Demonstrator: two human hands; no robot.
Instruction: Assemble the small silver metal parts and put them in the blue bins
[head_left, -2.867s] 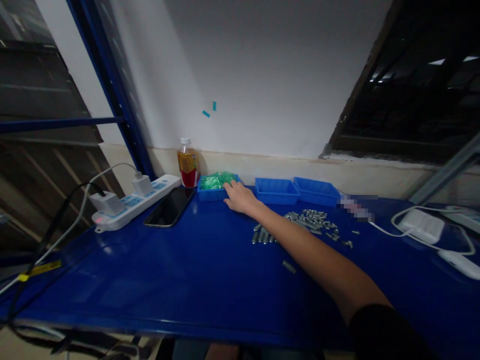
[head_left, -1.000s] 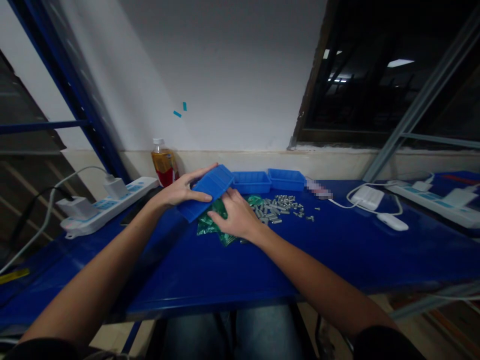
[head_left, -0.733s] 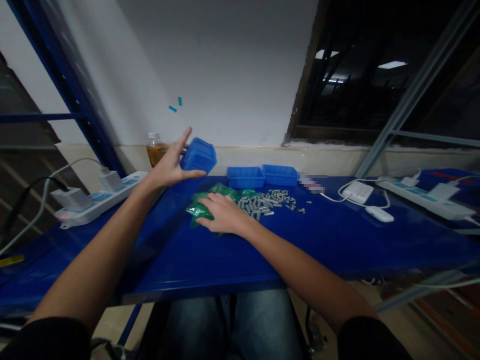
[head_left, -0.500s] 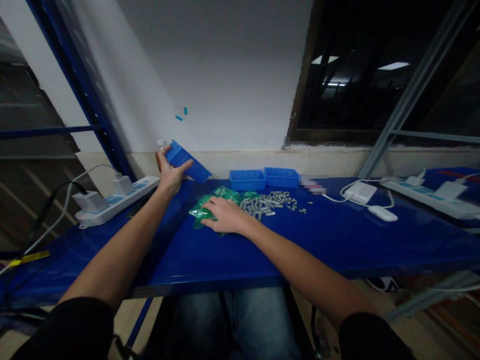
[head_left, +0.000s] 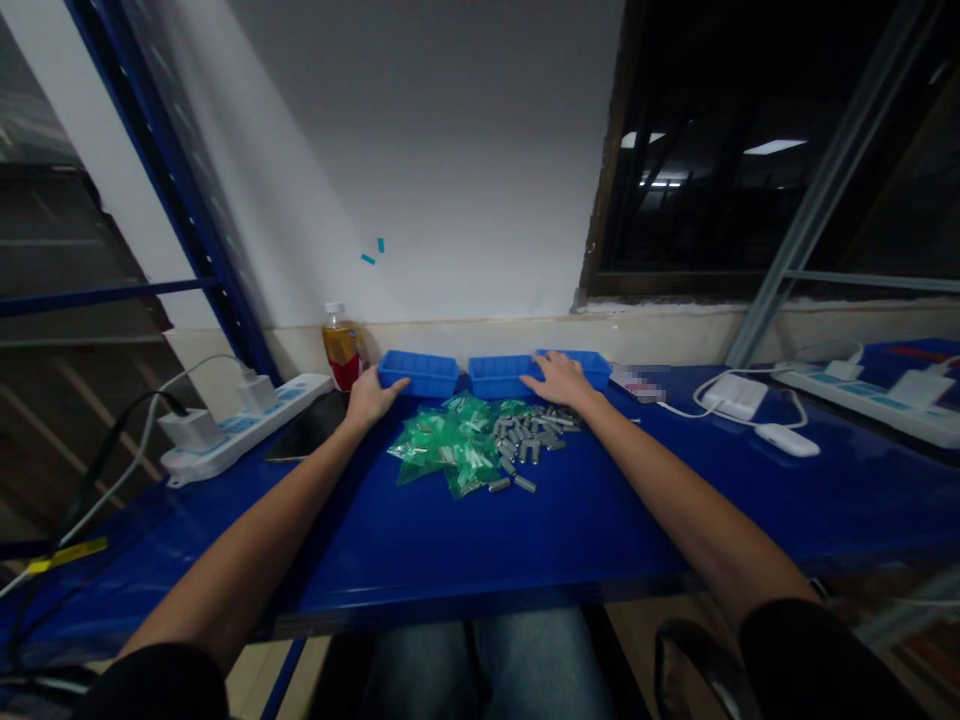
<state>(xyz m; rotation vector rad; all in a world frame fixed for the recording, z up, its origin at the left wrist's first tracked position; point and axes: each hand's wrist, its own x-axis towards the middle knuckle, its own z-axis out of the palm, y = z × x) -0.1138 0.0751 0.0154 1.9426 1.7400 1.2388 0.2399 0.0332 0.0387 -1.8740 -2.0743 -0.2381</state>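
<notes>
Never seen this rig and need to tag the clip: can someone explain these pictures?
No machine here: you see a person's two bare hands. One camera, worn on the head, looks forward and down, so every picture is that person's own view.

On the glossy blue table lie crumpled green plastic bags and loose silver metal cylinders. Behind them is a row of three blue plastic trays. To the left are a clear bottle with amber contents, a flat black phone and a white power strip.

The left hand touches the leftmost tray's outer end; the right hand reaches over the other two. Whether either grips firmly, I can't tell.
</notes>
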